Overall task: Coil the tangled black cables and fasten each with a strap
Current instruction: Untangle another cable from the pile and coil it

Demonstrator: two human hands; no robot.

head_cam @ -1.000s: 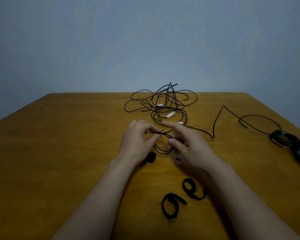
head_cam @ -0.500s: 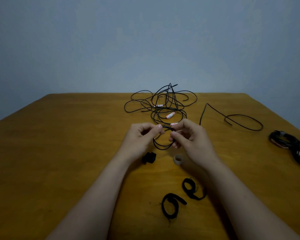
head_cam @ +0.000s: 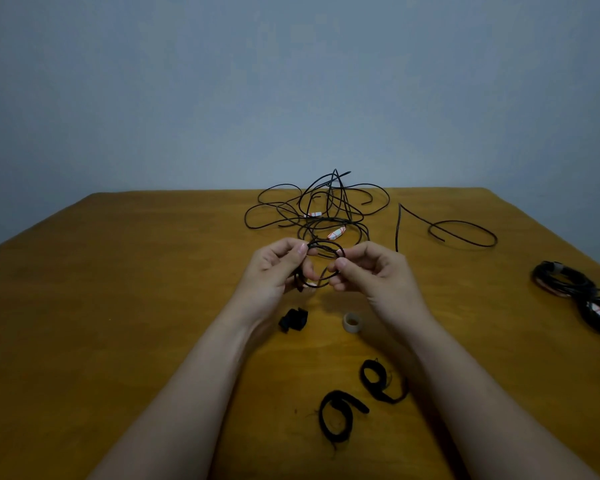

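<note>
My left hand (head_cam: 274,271) and my right hand (head_cam: 371,271) hold a small coil of thin black cable (head_cam: 323,252) between them, above the wooden table (head_cam: 118,306). Both pinch its loops with thumb and fingers. The cable's loose tail (head_cam: 461,233) trails off to the right and lies in a loop on the table. Behind the hands lies a tangled heap of black cables (head_cam: 319,209) with white-and-red labels. Two curled black straps (head_cam: 340,415) (head_cam: 378,381) lie near my forearms, and a folded black strap (head_cam: 293,320) sits under my left wrist.
A small roll of clear tape (head_cam: 352,321) stands between my wrists. Coiled black cable bundles (head_cam: 575,289) lie at the table's right edge. A plain grey wall rises behind the far edge.
Both hands rose a little and drew the cable into a tighter coil. The loose tail slid left, toward the hands, and its loop shortened.
</note>
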